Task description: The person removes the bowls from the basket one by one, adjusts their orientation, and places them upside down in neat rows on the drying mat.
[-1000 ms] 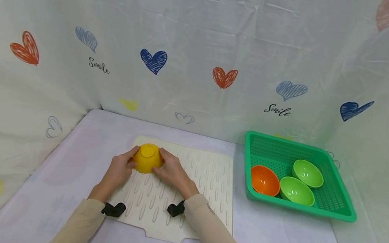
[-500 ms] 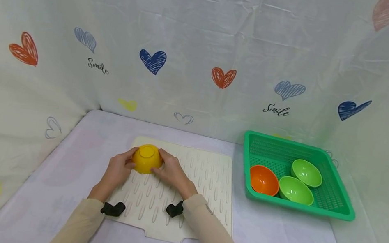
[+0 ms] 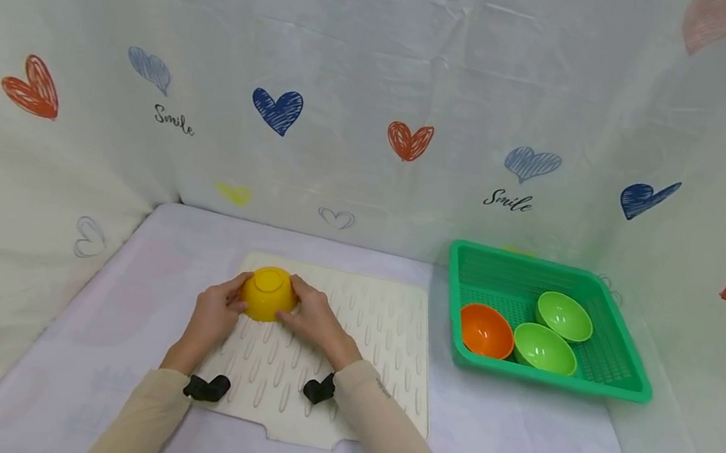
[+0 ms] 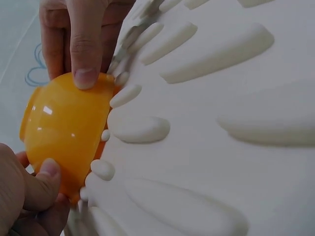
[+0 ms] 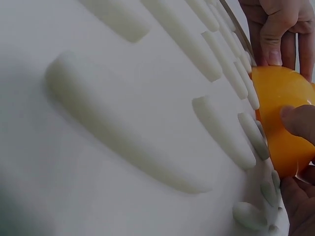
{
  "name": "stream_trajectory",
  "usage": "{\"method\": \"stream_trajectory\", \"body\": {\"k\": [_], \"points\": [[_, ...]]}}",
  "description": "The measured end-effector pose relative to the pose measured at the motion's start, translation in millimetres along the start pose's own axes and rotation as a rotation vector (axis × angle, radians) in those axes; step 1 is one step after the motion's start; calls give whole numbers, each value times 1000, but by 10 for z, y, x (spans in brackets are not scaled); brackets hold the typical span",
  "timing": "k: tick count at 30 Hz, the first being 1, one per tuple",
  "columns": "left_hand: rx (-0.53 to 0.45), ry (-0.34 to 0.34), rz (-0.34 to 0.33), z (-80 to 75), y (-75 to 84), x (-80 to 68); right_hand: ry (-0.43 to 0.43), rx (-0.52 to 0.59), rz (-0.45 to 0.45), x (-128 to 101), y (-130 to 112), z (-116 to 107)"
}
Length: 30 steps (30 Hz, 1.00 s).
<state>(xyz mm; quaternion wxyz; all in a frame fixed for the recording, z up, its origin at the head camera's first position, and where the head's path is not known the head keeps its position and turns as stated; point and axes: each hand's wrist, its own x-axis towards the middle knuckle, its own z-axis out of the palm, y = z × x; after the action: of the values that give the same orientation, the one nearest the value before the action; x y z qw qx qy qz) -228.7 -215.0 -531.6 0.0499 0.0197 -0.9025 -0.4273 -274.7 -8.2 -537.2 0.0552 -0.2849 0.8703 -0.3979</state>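
Bowl point(image 3: 267, 293), upside down on the mat point(image 3: 348, 333) at frame centre, looks light, stiff and slick plastic, gripped at its sides by left hand point(image 3: 211, 313) and right hand point(image 3: 315, 319).

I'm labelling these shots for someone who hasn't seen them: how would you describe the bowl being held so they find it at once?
Start at the white ribbed mat in the middle of the table. At its far left corner a yellow bowl sits upside down, gripped between the left hand and right hand. The other bowls, orange and green, lie open side up in the green basket.
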Motion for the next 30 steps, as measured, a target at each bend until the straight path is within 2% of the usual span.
{"method": "stream_trajectory", "body": {"k": [3, 10, 13, 19, 24, 30], "points": [[4, -17, -4, -8, -10, 6, -2, 1, 5, 4, -2, 13], [88, -25, 42, -83, 12, -30, -12, 19, 25, 3, -9, 54], [83, 11, 10, -109, 29, -75, -14, 22, 25, -3, -7, 61], [50, 132, -89, -118, 24, -105, -5, 23, 39, -12, -3, 39], [42, 149, -149, -127, -18, -116, -16, 26, 54, -15, -2, 34], [57, 161, -155, -143, -32, -137, -20, 37, 55, -18, -3, 33]]}}
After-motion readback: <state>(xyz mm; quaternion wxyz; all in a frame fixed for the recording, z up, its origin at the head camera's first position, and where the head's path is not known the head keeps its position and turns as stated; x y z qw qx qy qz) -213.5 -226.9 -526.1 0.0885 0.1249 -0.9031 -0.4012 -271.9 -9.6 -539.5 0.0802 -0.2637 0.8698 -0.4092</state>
